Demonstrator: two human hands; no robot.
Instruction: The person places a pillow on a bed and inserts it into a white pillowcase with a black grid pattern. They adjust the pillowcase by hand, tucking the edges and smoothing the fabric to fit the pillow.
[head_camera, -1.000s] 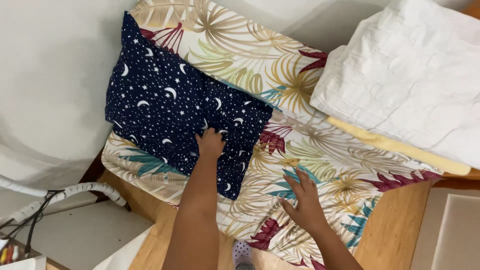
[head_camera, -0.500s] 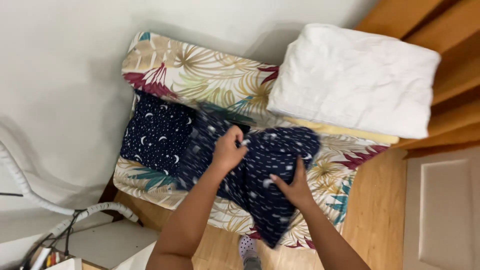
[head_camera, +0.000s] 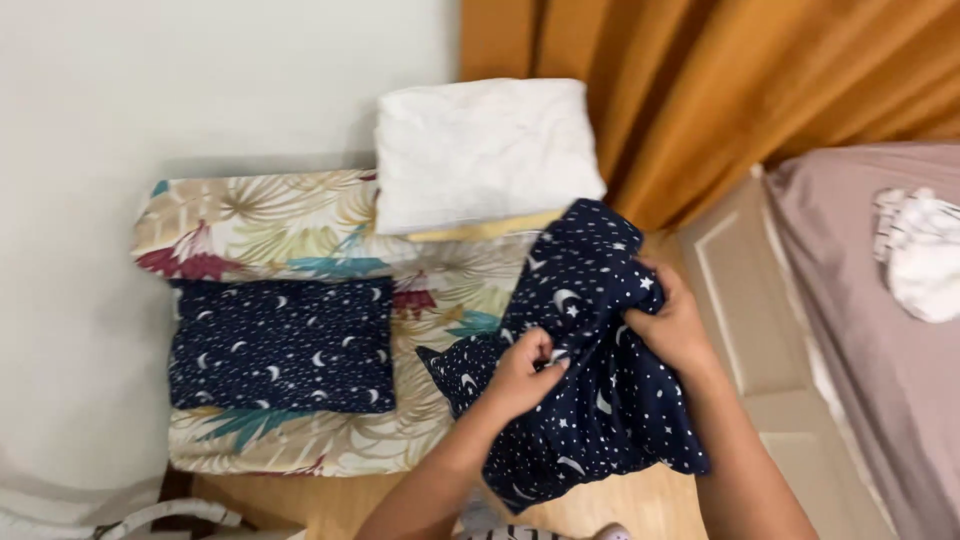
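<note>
My left hand and my right hand both grip a loose dark blue cloth with white moons and stars, held bunched above the front right of a leaf-patterned folded bedding. A second piece of the same star-patterned cloth lies folded flat on the left of that bedding. A folded white quilt rests on the bedding's far right end, just beyond the cloth I hold.
An orange curtain hangs at the back right. A bed with a mauve sheet and a bundle of white cloth stands at the right. A pale wall is behind, wooden floor below, a beige panel beside the bed.
I have lifted one star-patterned cloth off the stack and drawn it right, now holding it in both hands. The other stays folded on the left. My view has swung right.
</note>
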